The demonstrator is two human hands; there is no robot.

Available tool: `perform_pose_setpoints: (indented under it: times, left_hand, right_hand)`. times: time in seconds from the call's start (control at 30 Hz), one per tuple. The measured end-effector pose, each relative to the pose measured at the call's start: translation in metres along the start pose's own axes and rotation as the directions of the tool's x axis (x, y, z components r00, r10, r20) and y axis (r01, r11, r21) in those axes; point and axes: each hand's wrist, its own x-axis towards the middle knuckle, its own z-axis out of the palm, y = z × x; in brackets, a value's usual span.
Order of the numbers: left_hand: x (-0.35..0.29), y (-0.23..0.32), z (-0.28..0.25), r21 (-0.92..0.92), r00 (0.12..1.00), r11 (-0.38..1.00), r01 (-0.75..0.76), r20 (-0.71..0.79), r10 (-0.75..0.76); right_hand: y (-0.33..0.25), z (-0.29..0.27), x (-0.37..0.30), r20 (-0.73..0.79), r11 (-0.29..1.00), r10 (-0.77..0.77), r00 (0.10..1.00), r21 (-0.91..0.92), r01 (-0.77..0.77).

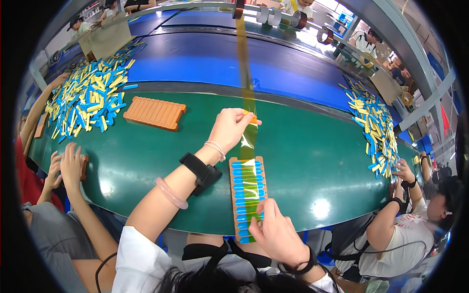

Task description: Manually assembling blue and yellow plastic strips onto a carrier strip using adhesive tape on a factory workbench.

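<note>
Evenly rowed blue sticks lie under a strip of yellow tape

Here, a ribbed orange-brown tray (234,191) lies on the green desk (303,146), close to its near edge and right in front of the person. Blue sticks (239,187) sit crosswise in its grooves, one above another, and a see-through yellow tape (248,141) runs lengthwise over their middles. Beyond the tray, the tape stretches up across a blue surface (185,61) toward a bar of rolls (238,9) overhead.

The left hand (228,128) is above the desk past the tray's far end, its grip pinching the tape between thumb and fingers. A black band with a box (199,172) and a pink bangle (171,194) circle that arm. The right hand (281,234) is at the tray's near end with fingers curled, close over the tape; whether its grip is pressed together or slightly spread, I cannot tell.

Farther left on the desk lies a second grooved orange tray (155,112), its channels bare. Beside it spreads a heap of blue and yellow sticks (93,100); a similar pile (373,129) lies along the right side. Co-workers' hands show at both sides: one pair (71,166) at the left, another hand (404,171) by the right-hand pile.
</note>
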Motion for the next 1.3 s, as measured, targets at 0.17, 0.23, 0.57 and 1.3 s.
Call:
perform_pose_setpoints:
  times: [0.17, 0.23, 0.57, 1.3]
  left_hand:
    - [-0.013, -0.003, 0.007, 0.094, 0.999, 0.996, -0.006, -0.047, 0.01]
    - [-0.016, -0.013, 0.007, 0.095, 0.999, 0.995, 0.009, -0.051, -0.004]
    - [-0.016, 0.036, -0.039, -0.551, 0.988, 0.826, 0.123, 0.142, -0.052]
    - [-0.027, 0.093, -0.092, -0.542, 0.98, 0.818, 0.194, 0.135, -0.143]
  right_hand:
    - [0.001, -0.005, 0.055, -0.109, 0.968, -0.197, 0.974, -0.182, 0.176]
    - [0.002, -0.006, 0.09, -0.133, 0.971, -0.175, 0.976, -0.187, 0.149]
    - [0.02, -0.055, 0.09, -0.265, 0.992, -0.047, 0.963, 0.1, 0.076]
    - [0.185, -0.139, 0.098, -0.147, 0.74, -0.139, 0.979, -0.672, 0.004]
